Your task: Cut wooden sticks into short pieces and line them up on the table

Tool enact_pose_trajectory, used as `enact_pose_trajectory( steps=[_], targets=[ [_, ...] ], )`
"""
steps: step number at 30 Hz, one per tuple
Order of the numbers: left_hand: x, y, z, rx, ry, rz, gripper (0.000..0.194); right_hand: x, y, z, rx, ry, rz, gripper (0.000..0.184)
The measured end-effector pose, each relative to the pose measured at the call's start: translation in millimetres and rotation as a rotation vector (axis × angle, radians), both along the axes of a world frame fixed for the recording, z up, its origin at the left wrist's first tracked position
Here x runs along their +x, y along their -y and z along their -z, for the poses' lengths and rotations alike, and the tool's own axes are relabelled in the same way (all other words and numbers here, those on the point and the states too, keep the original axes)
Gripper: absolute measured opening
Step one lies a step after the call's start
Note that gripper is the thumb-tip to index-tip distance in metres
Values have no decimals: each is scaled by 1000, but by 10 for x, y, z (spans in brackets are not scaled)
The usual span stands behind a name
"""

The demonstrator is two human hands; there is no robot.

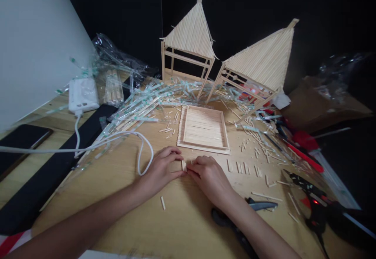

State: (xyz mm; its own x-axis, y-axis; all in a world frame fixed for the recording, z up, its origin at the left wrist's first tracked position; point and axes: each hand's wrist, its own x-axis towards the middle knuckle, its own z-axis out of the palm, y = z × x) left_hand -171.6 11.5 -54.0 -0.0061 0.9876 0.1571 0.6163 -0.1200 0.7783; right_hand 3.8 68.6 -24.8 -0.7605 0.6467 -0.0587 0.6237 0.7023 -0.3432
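Observation:
My left hand and my right hand meet low on the wooden table, fingertips pinched together on a small bundle of short wooden sticks. Just beyond the hands lies a flat square tray of sticks with a raised rim. Two stick-built model huts with steep roofs stand at the back, one upright and one leaning. Short cut stick pieces lie in small groups to the right of my right hand.
A heap of clear wrappers and long sticks covers the left middle. A white charger with its cable, a phone, scissors, a glue gun and red-handled tools lie about.

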Motion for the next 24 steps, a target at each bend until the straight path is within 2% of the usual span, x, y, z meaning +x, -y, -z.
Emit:
enact_pose_trajectory(
  steps=[10, 15, 19, 24],
  targets=[
    [-29, -12, 61, 18, -6, 17, 27, 39, 18, 57, 41, -33, -1, 14],
    [-62, -50, 129, 95, -43, 14, 31, 127, 48, -42, 66, -70, 16, 13],
    [-98, -94, 197, 160, -93, 15, 34, 338, 137, -184, 107, -102, 97, 14],
    [-89, -107, 158, 157, -102, -11, 31, 855, 107, -298, 95, -90, 268, 21]
  ],
)
